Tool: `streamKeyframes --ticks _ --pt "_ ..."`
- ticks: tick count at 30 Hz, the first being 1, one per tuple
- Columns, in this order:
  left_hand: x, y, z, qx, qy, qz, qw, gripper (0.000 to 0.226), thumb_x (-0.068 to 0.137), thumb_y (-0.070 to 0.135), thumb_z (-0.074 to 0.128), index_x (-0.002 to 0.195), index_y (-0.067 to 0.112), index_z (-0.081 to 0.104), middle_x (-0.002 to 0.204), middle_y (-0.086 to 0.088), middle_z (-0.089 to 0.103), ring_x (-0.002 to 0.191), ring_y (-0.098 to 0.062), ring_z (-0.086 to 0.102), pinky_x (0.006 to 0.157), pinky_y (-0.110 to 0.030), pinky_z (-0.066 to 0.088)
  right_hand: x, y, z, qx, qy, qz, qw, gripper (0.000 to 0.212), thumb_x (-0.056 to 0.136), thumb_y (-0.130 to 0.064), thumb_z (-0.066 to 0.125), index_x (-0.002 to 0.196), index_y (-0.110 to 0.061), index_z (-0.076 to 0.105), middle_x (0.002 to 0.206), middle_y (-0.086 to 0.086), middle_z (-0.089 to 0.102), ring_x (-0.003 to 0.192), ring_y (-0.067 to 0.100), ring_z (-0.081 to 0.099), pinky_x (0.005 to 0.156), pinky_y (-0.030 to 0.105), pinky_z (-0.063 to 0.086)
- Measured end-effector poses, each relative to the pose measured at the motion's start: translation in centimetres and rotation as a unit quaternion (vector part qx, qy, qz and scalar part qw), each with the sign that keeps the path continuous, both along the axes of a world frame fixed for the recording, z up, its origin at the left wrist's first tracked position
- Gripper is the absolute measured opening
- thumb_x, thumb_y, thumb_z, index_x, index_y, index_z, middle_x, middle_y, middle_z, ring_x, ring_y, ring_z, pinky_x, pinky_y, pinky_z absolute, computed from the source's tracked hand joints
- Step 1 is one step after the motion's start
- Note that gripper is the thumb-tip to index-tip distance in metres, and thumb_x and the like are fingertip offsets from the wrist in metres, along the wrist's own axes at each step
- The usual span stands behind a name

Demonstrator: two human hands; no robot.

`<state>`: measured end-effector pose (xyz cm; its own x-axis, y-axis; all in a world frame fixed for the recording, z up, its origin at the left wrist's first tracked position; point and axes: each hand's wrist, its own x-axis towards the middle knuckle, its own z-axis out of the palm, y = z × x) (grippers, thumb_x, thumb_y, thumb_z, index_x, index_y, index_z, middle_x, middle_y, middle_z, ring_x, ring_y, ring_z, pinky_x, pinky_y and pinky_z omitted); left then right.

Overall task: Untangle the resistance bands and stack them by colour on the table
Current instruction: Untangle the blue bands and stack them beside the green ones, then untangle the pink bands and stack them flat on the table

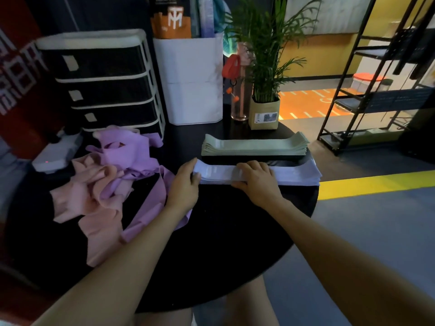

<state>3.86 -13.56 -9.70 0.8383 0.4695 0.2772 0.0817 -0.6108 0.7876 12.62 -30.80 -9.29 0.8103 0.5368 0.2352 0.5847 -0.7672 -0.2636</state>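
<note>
A flat stack of pale lavender-blue bands [296, 172] lies across the right side of the round black table [223, 231]. My left hand [186, 182] grips the stack's left end, thumb at the edge. Nearer the stack's middle my right hand [256, 178] rests on top, fingers curled over it. Behind it lies a neat stack of pale green bands [254, 145]. A tangled heap of purple bands [127, 154] and pink bands [94, 198] covers the table's left side.
A black-and-white drawer unit [101, 83] and a white paper bag [193, 81] stand at the back. A clear bottle [239, 90] and a potted plant [264, 100] stand behind the green stack. A white device [54, 156] sits at far left. A black shelf rack [367, 90] stands at right.
</note>
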Motion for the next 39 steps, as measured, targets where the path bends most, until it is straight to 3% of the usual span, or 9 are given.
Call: streamKeyframes --ticks 7,23,29,33,39 --pt "0.0 -0.1 -0.1 -0.002 -0.008 0.006 1.000 0.045 0.095 0.013 0.051 0.138 0.007 0.041 0.142 -0.007 0.043 0.128 -0.017 0.041 0.090 -0.004 0.022 -0.5 -0.2 -1.1 0.009 -0.059 0.004 0.998 0.054 0.089 -0.052 0.048 0.134 -0.021 0.046 0.131 0.004 0.050 0.125 0.027 0.040 0.105 0.037 0.027" --pt "-0.2 -0.2 -0.1 -0.004 -0.004 0.019 1.000 0.041 0.095 0.012 0.049 0.136 0.011 0.044 0.139 -0.002 0.047 0.124 -0.013 0.043 0.085 -0.004 0.023 -0.8 0.0 -0.8 -0.005 -0.064 0.009 0.998 0.054 0.093 -0.054 0.037 0.135 -0.022 0.043 0.137 0.002 0.046 0.131 0.024 0.038 0.113 0.041 0.017" --pt "0.1 0.3 0.7 -0.056 -0.001 0.016 0.998 0.035 0.095 0.015 0.051 0.129 0.011 0.050 0.130 -0.006 0.055 0.121 -0.018 0.051 0.098 -0.023 0.037 -1.7 0.5 0.0 0.002 -0.052 0.030 0.998 0.051 0.095 -0.048 0.038 0.139 -0.022 0.038 0.147 0.001 0.037 0.138 0.019 0.029 0.116 0.041 0.009" --pt "-0.7 1.6 2.7 -0.042 -0.023 0.032 0.998 0.030 0.093 0.007 0.053 0.123 0.005 0.055 0.124 -0.008 0.058 0.115 -0.017 0.054 0.093 -0.017 0.038 -3.4 3.5 2.1 0.028 -0.064 0.065 0.995 0.046 0.095 -0.040 0.043 0.137 -0.020 0.042 0.139 0.002 0.042 0.131 0.022 0.035 0.109 0.035 0.020" --pt "-4.1 5.6 5.3 0.030 -0.034 0.059 0.997 0.022 0.089 0.000 0.054 0.108 0.005 0.063 0.105 -0.002 0.064 0.093 -0.009 0.057 0.078 -0.009 0.037 -5.2 9.9 4.5 0.079 0.011 0.132 0.988 0.039 0.092 -0.031 0.054 0.127 -0.014 0.052 0.128 0.010 0.049 0.122 0.031 0.042 0.098 0.041 0.038"
